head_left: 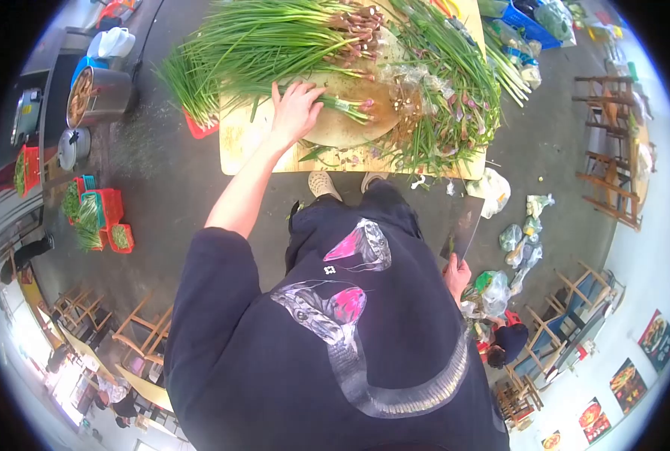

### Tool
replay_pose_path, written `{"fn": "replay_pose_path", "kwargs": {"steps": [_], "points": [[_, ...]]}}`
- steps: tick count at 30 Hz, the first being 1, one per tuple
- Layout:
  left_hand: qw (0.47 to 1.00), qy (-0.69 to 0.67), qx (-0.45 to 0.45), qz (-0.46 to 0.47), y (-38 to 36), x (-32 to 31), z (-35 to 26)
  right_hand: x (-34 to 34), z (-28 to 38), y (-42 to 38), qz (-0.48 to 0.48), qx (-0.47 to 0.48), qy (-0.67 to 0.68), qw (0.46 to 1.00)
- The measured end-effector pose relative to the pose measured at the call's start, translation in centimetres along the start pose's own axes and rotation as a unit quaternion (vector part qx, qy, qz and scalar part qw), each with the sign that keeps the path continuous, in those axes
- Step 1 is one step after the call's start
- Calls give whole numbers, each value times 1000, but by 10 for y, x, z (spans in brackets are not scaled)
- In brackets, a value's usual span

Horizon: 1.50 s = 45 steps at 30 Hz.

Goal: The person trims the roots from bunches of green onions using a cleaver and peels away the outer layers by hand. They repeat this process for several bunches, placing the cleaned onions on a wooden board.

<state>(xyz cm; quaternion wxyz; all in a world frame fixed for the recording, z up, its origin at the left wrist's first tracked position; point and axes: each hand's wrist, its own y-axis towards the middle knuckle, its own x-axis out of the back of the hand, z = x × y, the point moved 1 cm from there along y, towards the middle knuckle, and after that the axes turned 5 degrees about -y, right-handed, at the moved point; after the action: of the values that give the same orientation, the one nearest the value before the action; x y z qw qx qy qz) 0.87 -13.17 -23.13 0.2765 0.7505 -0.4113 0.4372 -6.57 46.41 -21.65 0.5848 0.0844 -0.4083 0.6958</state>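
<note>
My left hand [296,111] is closed over a small bunch of green onions [348,110] on a round cutting board [342,137]. Their root ends point right, and some stalks are hidden under the fingers. Just beyond lies a large pile of green onions [275,37], with its reddish, soiled roots toward the right. Low at my right side, my right hand [456,276] grips a cleaver [464,225] by the handle, its broad blade pointing away from me. Loose leaves and trimmings [455,120] cover the right part of the table.
The wooden table [237,150] stands before me. A large metal pot [100,96] and red baskets of greens [109,207] are to the left. Plastic bags [493,192] lie on the floor at right. Wooden chairs [609,184] line the right side; another person [509,342] is behind.
</note>
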Motion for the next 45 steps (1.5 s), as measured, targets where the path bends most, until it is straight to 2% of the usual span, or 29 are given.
{"fn": "replay_pose_path", "kwargs": {"steps": [3, 6, 10, 13, 14, 17, 18, 21, 22, 24, 26, 28, 29, 31, 32, 35, 36, 39, 42, 45], "points": [[991, -41, 43, -117, -14, -11, 1, -4, 19, -9, 9, 3, -4, 1000], [981, -99, 70, -150, -27, -20, -6, -4, 61, 3, 30, 50, -25, 998], [967, -98, 89, -219, -29, -32, -19, -17, 154, 47, 81, 141, -74, 984], [934, -170, 216, -230, -30, -26, -57, -36, 208, 83, 137, 191, -71, 969], [908, -227, 271, -225, -28, -30, -71, -40, 220, 93, 156, 200, -66, 965], [762, -375, 482, -217, -12, -70, -97, -64, 242, 115, 168, 210, -39, 963], [741, -389, 479, -267, -5, -84, -106, -69, 252, 117, 197, 220, -34, 955], [658, -555, 411, -301, 19, -119, -112, -76, 264, 127, 246, 217, -51, 943], [657, -562, 403, -301, 24, -129, -112, -77, 256, 136, 223, 271, -100, 931], [656, -570, 389, -304, 26, -143, -110, -69, 245, 142, 225, 288, -114, 924], [631, -597, 399, -294, 31, -133, -104, -68, 229, 149, 235, 287, -94, 924], [569, -645, 441, -257, 28, -108, -114, -61, 232, 148, 272, 239, -76, 929], [564, -642, 439, -278, 24, -97, -120, -58, 233, 147, 289, 216, -69, 930], [557, -636, 425, -323, 20, -75, -131, -57, 238, 151, 294, 221, -61, 928], [567, -604, 449, -336, 13, -63, -140, -56, 239, 152, 300, 215, -48, 928], [609, -580, 446, -306, -31, -67, -123, -56, 250, 157, 312, 226, -37, 922], [575, -597, 473, -298, -38, -31, -149, -57, 252, 160, 315, 225, -31, 922], [462, -723, 382, -343, -76, -3, -172, -60, 257, 167, 333, 230, -12, 914], [402, -782, 352, -320, -116, 1, -173, -60, 273, 154, 336, 237, 9, 912], [454, -740, 374, -327, -119, 40, -204, -59, 269, 154, 340, 249, 28, 906]]}}
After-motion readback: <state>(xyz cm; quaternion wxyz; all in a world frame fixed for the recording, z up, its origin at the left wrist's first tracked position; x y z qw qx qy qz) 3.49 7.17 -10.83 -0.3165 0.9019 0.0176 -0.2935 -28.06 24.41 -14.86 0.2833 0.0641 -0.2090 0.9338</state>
